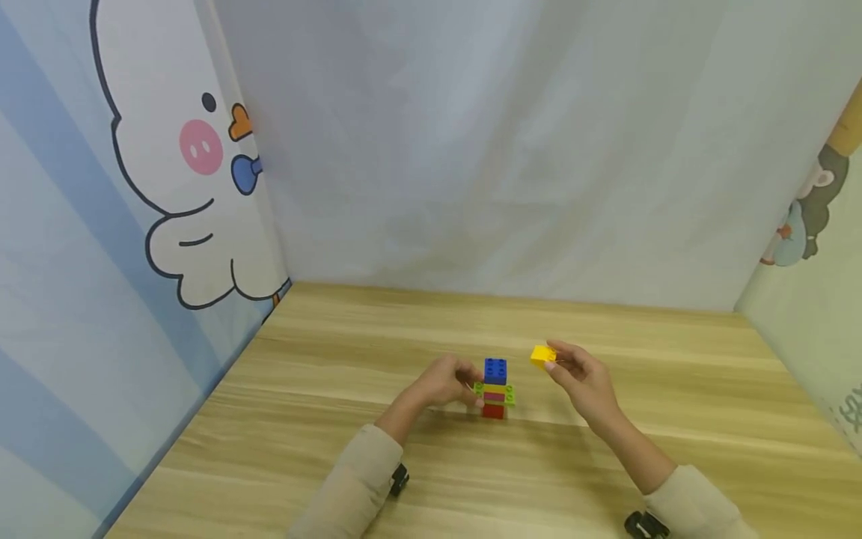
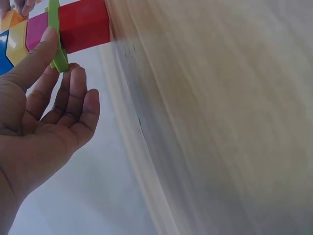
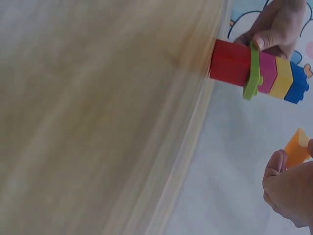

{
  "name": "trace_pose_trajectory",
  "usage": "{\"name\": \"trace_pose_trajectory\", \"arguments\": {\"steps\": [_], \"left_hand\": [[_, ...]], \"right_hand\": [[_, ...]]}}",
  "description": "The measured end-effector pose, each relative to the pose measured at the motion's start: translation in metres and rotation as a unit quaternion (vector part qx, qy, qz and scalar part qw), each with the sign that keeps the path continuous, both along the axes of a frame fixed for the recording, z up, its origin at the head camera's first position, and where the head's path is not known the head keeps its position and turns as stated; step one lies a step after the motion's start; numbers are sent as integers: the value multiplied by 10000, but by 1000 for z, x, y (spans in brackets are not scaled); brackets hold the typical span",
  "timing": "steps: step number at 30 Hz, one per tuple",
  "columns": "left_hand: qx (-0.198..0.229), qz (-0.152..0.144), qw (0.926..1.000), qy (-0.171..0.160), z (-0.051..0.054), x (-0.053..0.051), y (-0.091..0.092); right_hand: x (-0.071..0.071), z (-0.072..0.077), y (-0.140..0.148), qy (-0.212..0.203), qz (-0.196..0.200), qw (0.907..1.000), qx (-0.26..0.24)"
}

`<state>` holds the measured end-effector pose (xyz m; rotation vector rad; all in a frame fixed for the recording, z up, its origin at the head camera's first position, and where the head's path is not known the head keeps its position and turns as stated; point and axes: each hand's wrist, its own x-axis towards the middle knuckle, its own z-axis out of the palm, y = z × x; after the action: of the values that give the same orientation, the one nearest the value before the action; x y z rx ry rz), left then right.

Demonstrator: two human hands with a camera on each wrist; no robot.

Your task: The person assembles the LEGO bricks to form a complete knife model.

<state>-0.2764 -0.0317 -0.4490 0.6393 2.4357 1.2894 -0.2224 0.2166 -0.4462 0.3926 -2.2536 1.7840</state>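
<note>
A small tower of toy building bricks stands upright on the table. At its base is a red brick (image 1: pixel 493 412), then a flat green plate (image 3: pixel 252 73) that sticks out at the sides. Above these come a magenta brick (image 3: pixel 267 72), a yellow brick (image 3: pixel 281 78) and, on top, a blue brick (image 1: pixel 495 370). My left hand (image 1: pixel 444 382) holds the tower from the left, thumb and fingers at the green plate. To the right of the tower and apart from it, my right hand (image 1: pixel 586 382) pinches a loose yellow brick (image 1: pixel 541 355) in the air between thumb and fingers.
The wood-grain table (image 1: pixel 337 337) extends around both hands. A pale cloth wall (image 1: pixel 505 150) rises behind its far edge. Printed panels with cartoon figures flank it on the left and right. Both forearms wear light sleeves (image 1: pixel 364 464) with dark wrist devices.
</note>
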Motion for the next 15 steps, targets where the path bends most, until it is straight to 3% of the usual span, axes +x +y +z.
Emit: {"name": "trace_pose_trajectory", "arguments": {"steps": [8,15], "left_hand": [[-115,-31,9998,142,4,0,2],[-179,-46,9998,114,4,0,2]], "right_hand": [[0,2,-14,299,222,9970,-683],[-2,1,-22,327,510,9955,-729]]}}
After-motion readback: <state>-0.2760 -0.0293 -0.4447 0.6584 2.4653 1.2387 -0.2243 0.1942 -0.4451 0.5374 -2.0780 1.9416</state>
